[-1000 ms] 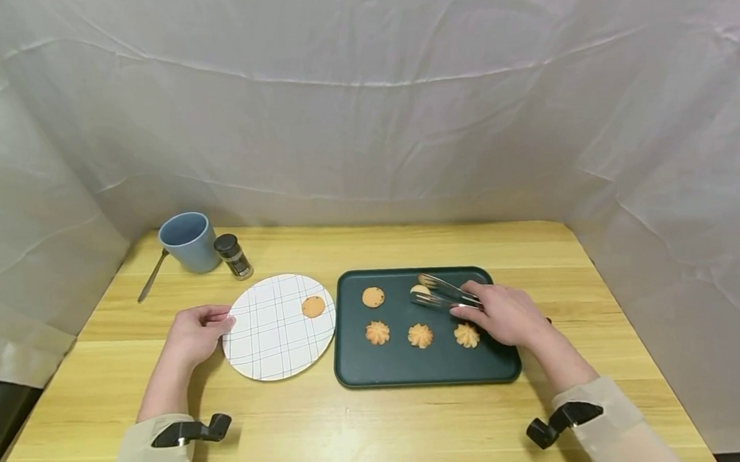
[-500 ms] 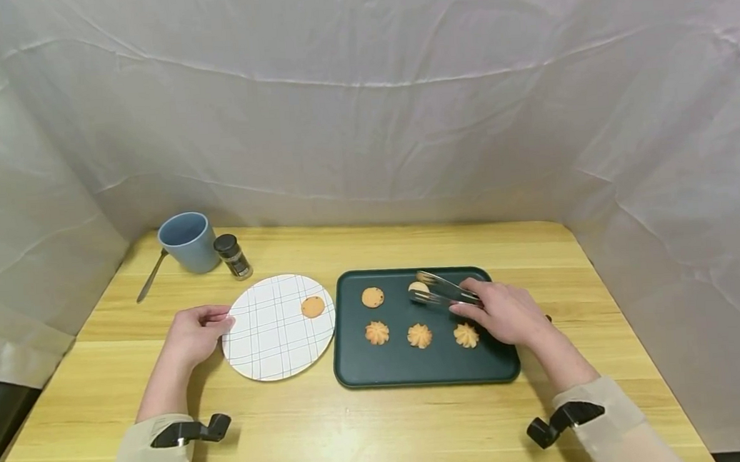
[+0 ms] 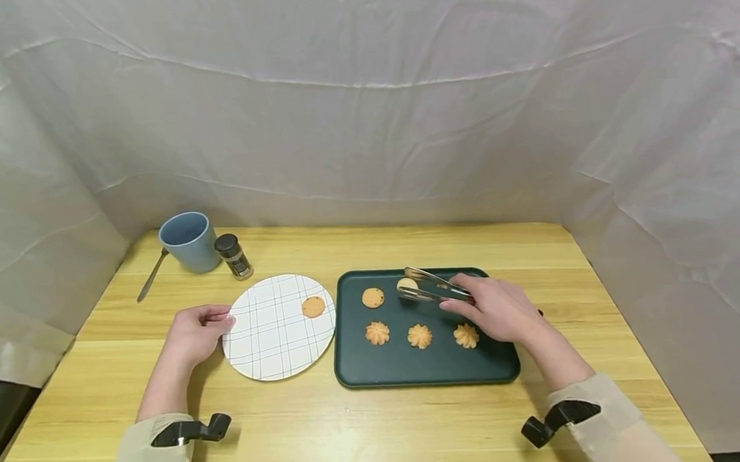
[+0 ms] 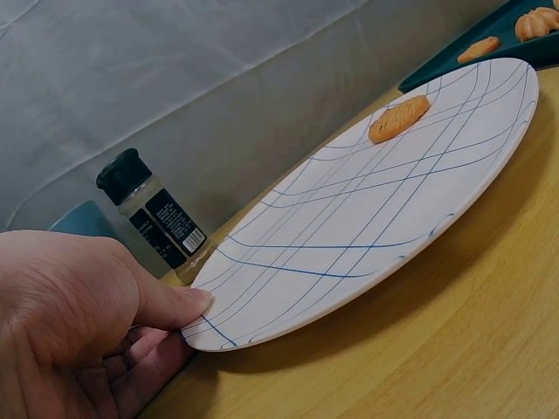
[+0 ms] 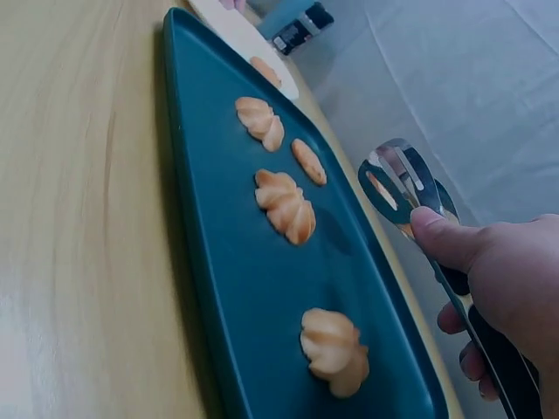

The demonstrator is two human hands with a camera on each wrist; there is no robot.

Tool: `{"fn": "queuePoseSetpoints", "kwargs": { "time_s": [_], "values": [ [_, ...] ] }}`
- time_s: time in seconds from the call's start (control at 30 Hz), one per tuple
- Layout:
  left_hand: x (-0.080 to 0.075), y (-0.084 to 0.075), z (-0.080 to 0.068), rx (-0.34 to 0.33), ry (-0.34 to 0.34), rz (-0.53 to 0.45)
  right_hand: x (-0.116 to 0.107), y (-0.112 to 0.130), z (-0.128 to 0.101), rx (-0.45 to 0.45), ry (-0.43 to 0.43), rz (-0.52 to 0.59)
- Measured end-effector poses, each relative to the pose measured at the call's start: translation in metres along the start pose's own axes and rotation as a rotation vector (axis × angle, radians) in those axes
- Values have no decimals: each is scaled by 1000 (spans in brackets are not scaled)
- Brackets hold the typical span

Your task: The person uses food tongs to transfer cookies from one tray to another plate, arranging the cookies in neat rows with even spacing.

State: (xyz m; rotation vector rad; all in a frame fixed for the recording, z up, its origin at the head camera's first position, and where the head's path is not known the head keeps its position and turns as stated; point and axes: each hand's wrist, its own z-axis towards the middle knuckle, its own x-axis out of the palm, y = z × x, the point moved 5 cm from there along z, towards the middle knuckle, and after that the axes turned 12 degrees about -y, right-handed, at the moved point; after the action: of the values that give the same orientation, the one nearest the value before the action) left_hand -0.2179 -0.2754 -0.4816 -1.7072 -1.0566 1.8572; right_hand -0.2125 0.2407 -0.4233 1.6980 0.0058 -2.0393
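Observation:
My right hand (image 3: 481, 308) grips metal tongs (image 3: 435, 289) over the back of the dark green tray (image 3: 418, 367). The tong tips pinch a pale round cookie (image 3: 407, 284), held a little above the tray. On the tray lie a flat round cookie (image 3: 372, 297) and three swirl cookies (image 3: 419, 335). My left hand (image 3: 205, 327) pinches the left rim of the white checked plate (image 3: 268, 338), thumb on top (image 4: 170, 301). One round cookie (image 3: 314, 306) lies on the plate's right side. The right wrist view shows the tongs (image 5: 403, 188) raised beside the swirl cookies (image 5: 286, 206).
A blue mug (image 3: 187, 241), a small spice jar (image 3: 233, 255) and a spoon (image 3: 151, 276) stand at the table's back left. White sheeting walls in the table on three sides. Bare wood lies in front of the plate and tray.
The tongs have lifted the pale cookie off the tray's back row and carried it a little to the left. The left hand and the plate have stayed put.

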Motion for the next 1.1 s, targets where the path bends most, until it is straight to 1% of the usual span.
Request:
{"fn": "queuePoseSetpoints", "kwargs": {
  "time_s": [0.17, 0.5, 0.7, 1.1],
  "values": [
    [1, 0, 0, -2, -1, 0, -2, 8, 6, -17, -6, -7],
    [1, -1, -1, -3, -2, -7, -2, 27, 15, -42, 9, 4],
    [2, -2, -1, -17, 0, -9, -2, 38, 20, -62, -6, -13],
    [1, -1, -1, -27, 10, -14, 5, 63, 31, -134, 7, 0]
  ]
}}
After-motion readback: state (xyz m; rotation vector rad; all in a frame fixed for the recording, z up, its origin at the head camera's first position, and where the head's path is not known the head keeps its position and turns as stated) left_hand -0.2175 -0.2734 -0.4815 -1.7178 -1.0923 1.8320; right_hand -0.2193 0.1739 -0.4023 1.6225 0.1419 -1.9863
